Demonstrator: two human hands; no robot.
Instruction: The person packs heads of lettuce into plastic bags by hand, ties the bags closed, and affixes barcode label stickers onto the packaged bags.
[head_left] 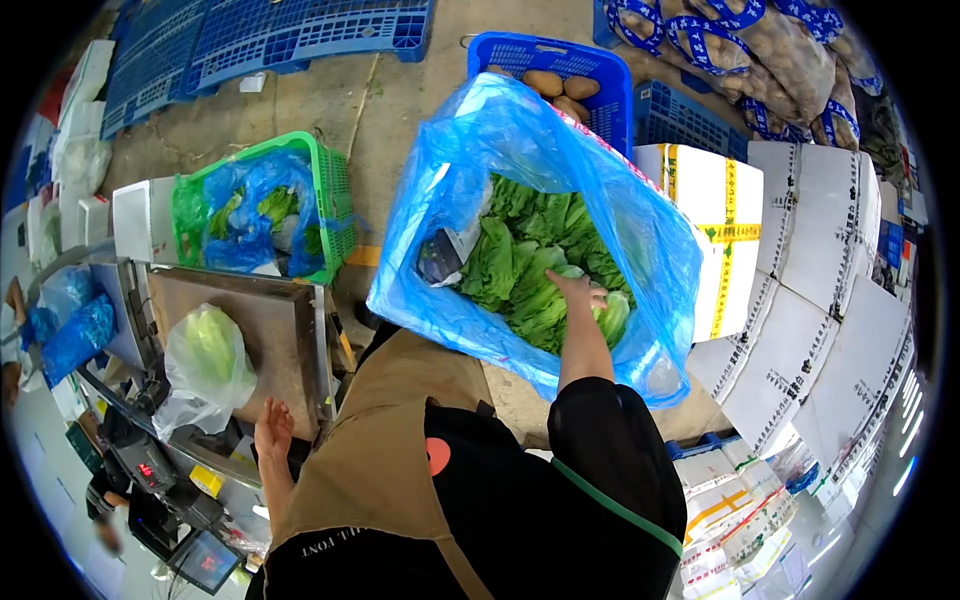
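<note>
A large box lined with a blue plastic bag (430, 190) stands in front of me, holding many heads of green leafy lettuce (505, 255). My right hand (578, 292) reaches down into it, its fingers curled on a lettuce head (612, 318) near the right side; the leaves partly hide the grip. My left hand (274, 430) hangs by the near edge of the weighing platform (265, 335), fingers loosely extended and holding nothing. On that platform lies a pale green lettuce in a clear plastic bag (210, 350). A dark packet (440, 255) sits at the box's left inner side.
Behind the platform is a green crate (340, 195) with blue plastic and greens. A blue crate of potatoes (600, 75) stands beyond the box. White cartons (800, 220) are stacked at right, blue pallets (290, 40) lie at back left. A scale display (148, 470) is lower left.
</note>
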